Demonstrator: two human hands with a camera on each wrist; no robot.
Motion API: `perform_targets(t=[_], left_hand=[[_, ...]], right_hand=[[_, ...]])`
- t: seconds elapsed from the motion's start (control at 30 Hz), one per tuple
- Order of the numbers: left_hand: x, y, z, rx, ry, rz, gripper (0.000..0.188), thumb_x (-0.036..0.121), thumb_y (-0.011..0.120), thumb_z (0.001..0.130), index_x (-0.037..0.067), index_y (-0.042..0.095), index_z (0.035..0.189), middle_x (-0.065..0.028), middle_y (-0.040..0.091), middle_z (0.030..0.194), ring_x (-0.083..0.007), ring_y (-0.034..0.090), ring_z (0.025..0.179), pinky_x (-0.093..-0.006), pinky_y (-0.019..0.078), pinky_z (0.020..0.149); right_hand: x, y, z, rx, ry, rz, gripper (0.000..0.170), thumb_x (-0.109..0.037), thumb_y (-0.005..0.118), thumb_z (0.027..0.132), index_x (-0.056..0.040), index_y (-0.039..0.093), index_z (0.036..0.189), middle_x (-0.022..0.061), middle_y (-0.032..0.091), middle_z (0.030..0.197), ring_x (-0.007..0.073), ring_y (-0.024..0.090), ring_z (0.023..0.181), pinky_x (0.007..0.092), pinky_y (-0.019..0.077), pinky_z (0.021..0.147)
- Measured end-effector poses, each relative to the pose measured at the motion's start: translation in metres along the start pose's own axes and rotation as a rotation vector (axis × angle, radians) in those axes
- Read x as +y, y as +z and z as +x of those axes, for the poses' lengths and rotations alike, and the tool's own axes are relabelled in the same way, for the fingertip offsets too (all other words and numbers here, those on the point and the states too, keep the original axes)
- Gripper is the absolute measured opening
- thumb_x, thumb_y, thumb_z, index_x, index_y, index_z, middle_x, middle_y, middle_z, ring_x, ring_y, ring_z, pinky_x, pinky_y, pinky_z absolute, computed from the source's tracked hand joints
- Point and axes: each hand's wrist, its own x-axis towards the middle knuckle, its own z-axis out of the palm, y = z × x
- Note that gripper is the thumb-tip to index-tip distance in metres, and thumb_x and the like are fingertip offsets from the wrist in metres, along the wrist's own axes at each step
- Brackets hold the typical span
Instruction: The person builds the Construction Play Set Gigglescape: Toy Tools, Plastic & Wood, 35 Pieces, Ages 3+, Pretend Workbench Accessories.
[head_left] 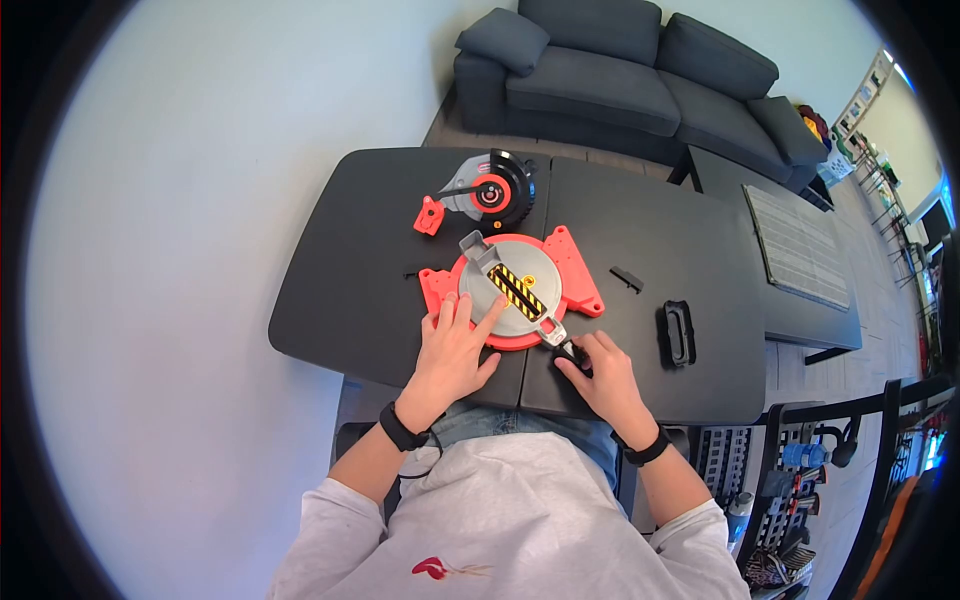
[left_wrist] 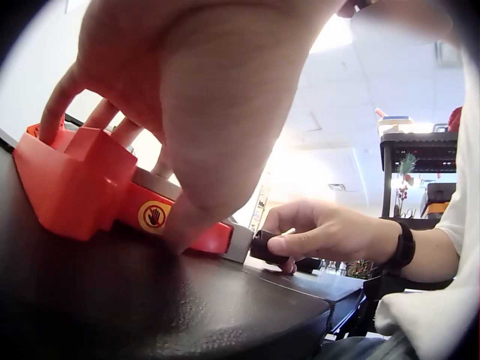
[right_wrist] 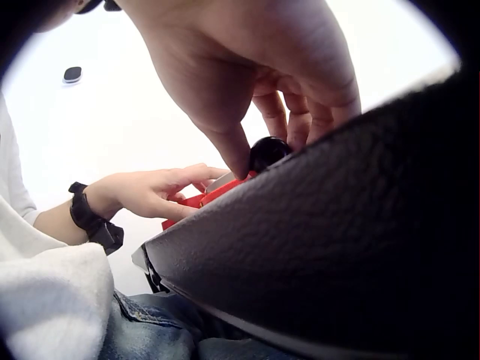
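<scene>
A toy miter saw base with red wings (head_left: 577,280) and a round grey turntable (head_left: 545,270) lies on the black table in front of me. A yellow-and-black striped slot plate (head_left: 517,292) crosses the turntable. My left hand (head_left: 452,358) rests spread over the base's near left side, fingertips on the turntable and red rim. At the front of the turntable's grey arm (head_left: 551,333) sits a black knob (left_wrist: 262,246). My right hand (head_left: 608,380) pinches this knob between thumb and fingers, as the right wrist view also shows.
Beyond the base lies the toy saw head (head_left: 490,192), with a black guard and red handle. A small black strip (head_left: 627,279) and a black oval frame part (head_left: 678,334) lie to the right. A grey sofa (head_left: 600,80) stands behind the table.
</scene>
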Motion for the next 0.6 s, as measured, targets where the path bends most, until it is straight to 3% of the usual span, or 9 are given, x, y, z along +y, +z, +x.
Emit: perform_targets(t=[0.23,0.37,0.6], left_hand=[[-0.0015,0.0011,-0.0009,0.012,-0.018,-0.044,0.105,0.058,0.083,0.085,0.024,0.035,0.172,-0.0290,0.046,0.151,-0.0444,0.043,0.141,-0.0574,0.0385,0.111],[-0.0029,0.0028,-0.0014,0.024,0.000,-0.027,0.109,0.062,0.083,0.083,0.027,0.032,0.172,-0.0269,0.048,0.150,-0.0455,0.044,0.141,-0.0588,0.0411,0.108],[-0.0023,0.0049,-0.0014,0.021,0.012,0.016,0.105,0.064,0.082,0.084,0.031,0.034,0.172,-0.0274,0.048,0.150,-0.0466,0.043,0.141,-0.0590,0.0401,0.109]], right_hand=[[0.0018,-0.0008,-0.0004,-0.008,0.002,0.012,0.036,-0.022,0.085,0.092,0.0016,0.071,0.114,0.0150,0.067,0.098,0.0319,0.071,0.075,0.0428,0.0583,0.069],[0.0034,0.0007,0.0000,0.019,0.005,0.046,0.035,-0.021,0.088,0.090,0.0017,0.072,0.112,0.0134,0.067,0.093,0.0264,0.069,0.074,0.0385,0.0566,0.068],[0.0031,-0.0007,0.0016,0.002,0.003,0.051,0.037,-0.024,0.086,0.092,0.0016,0.072,0.114,0.0139,0.067,0.091,0.0278,0.069,0.073,0.0390,0.0561,0.068]])
